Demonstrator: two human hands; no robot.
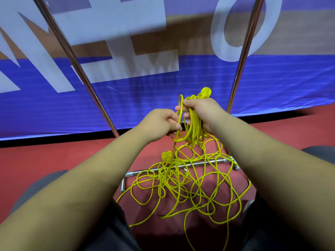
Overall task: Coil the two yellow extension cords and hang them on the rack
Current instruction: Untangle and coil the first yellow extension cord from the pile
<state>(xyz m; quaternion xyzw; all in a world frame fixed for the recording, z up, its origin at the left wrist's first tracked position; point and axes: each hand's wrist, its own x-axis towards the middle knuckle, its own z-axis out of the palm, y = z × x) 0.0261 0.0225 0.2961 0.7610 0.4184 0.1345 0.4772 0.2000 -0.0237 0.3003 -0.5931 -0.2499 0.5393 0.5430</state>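
Note:
My right hand [203,113] grips a bundle of yellow cord loops [193,131] that hang below it, with a yellow plug end [205,92] sticking up above the fingers. My left hand [159,124] pinches a single strand of the same cord just left of the bundle. That strand runs down into a tangled yellow heap [183,183] on the red floor. A second yellow plug [166,155] lies at the heap's upper left. The heap lies over the base bar [223,160] of the metal rack.
Two chrome uprights of the rack rise from the floor, the left pole [72,57] and the right pole [244,51]. A blue banner [126,105] with white letters stands right behind them. My dark-clad legs [112,223] frame the bottom of the view.

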